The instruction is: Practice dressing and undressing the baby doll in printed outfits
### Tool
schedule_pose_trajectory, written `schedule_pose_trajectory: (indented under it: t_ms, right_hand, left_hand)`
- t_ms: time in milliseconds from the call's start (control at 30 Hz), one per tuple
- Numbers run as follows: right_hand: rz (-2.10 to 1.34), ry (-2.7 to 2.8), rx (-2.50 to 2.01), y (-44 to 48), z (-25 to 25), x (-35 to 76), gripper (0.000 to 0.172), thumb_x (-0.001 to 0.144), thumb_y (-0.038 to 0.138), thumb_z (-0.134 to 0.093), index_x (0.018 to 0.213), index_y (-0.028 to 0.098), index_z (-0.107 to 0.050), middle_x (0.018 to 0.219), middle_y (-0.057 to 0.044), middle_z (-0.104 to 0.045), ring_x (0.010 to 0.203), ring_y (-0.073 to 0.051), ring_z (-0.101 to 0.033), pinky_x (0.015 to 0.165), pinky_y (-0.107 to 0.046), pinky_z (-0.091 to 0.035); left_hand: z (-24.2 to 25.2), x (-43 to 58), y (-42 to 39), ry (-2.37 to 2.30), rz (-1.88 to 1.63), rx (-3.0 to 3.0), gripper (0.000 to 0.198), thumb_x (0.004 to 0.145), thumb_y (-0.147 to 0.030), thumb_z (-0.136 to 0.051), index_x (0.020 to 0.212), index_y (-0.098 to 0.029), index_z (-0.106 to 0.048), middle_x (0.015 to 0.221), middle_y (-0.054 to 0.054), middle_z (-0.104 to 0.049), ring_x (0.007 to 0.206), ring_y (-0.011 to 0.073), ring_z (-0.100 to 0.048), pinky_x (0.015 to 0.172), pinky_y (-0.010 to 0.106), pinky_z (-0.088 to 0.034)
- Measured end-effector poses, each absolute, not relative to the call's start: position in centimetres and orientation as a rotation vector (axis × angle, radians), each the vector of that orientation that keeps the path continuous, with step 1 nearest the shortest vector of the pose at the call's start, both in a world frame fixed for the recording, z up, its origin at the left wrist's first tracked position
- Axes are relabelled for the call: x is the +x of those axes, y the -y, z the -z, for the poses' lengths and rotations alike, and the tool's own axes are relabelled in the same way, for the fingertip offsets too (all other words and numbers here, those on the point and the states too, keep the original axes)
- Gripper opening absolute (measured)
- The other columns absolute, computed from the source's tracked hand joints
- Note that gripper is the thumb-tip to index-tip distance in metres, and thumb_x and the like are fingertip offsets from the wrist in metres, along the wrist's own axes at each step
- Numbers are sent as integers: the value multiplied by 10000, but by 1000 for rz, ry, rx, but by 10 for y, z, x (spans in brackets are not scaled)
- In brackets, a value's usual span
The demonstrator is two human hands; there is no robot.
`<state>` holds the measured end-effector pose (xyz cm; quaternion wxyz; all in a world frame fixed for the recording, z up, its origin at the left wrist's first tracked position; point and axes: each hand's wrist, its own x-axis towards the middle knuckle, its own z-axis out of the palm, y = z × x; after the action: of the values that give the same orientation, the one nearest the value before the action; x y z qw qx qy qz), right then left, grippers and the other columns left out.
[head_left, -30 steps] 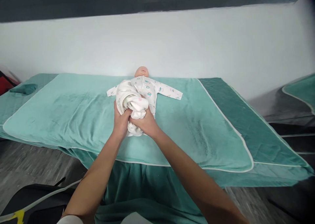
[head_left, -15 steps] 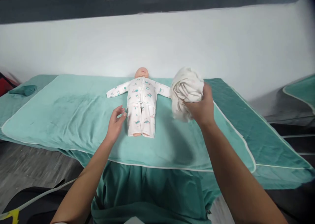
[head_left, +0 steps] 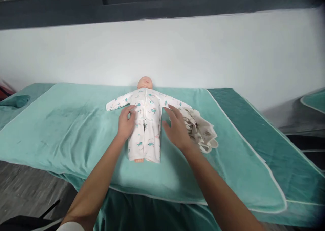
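Note:
A baby doll (head_left: 145, 83) lies face up on the green bed cover, dressed in a white printed top (head_left: 148, 104) with long sleeves spread wide. Matching white trousers (head_left: 151, 143) cover its legs, and a bit of foot shows below one hem. My left hand (head_left: 126, 122), fingers apart, is at the doll's left-hand side in view, by the waist of the top. On the other side my right hand (head_left: 176, 126) is open beside the doll's body, holding nothing. A crumpled off-white printed cloth (head_left: 203, 131) lies just right of it, partly hidden by that hand.
The doll rests on a light green cover (head_left: 76, 122) with white piping, over a darker green bed (head_left: 256, 133). A white wall (head_left: 162, 51) runs along the far edge. Another green surface (head_left: 315, 100) stands at the right, and a black object (head_left: 22, 222) is at lower left.
My right hand has let go of the bundled cloth, which now lies on the cover, and has moved left to the doll. My left hand has come closer to the doll's waist.

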<state>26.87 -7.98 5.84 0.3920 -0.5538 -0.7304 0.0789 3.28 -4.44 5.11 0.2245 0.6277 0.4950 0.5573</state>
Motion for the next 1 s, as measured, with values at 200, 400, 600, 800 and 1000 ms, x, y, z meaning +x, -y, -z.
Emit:
schedule_pose_trajectory:
  t_ms: [200,400,600,800,1000]
  right_hand:
    - [-554,1443,-1246,-48,-56,218,422,853,241,-498,1259,209,-608,1335,-121,-630,1305,-260,-556,1173,-503,-414]
    - [-693,1423,-1185,-96,-51,216,370,873,283,-500,1200,194,-646,1283,-106,-689,1231,-260,-599,1137,-490,-429]
    - [-654,1560,-1142,-95,-48,220,350,904,281,-491,1193,241,-684,1315,-64,-695,1263,-257,-577,1152,-485,-407]
    - [-660,1604,-1109,-99,-49,219,353,921,282,-481,1200,249,-694,1318,-54,-697,1276,-253,-581,1161,-483,-411]
    - [-647,1668,-1081,-106,-43,222,367,940,290,-471,1237,264,-685,1370,-40,-679,1326,-232,-562,1216,-472,-374]
  left_hand:
    - [-77,61,-59,-1315,-1424,1946,320,931,-232,-537,1196,-196,-712,1301,119,-700,1262,258,-607,1149,473,-428]
    - [-77,82,-96,-1245,-1227,2097,318,954,-226,-530,1199,-200,-731,1328,104,-707,1294,262,-607,1179,455,-418]
    - [-68,84,-88,-1367,-1260,2135,324,979,-244,-503,1206,-195,-730,1364,95,-694,1328,259,-589,1188,458,-416]
    - [-67,83,-90,-1391,-1283,2111,309,954,-249,-547,1196,-195,-731,1309,96,-719,1285,280,-606,1173,480,-408]
    - [-69,83,-88,-1471,-1209,2125,364,962,-292,-527,1264,-187,-703,1395,115,-667,1347,308,-547,1194,516,-367]
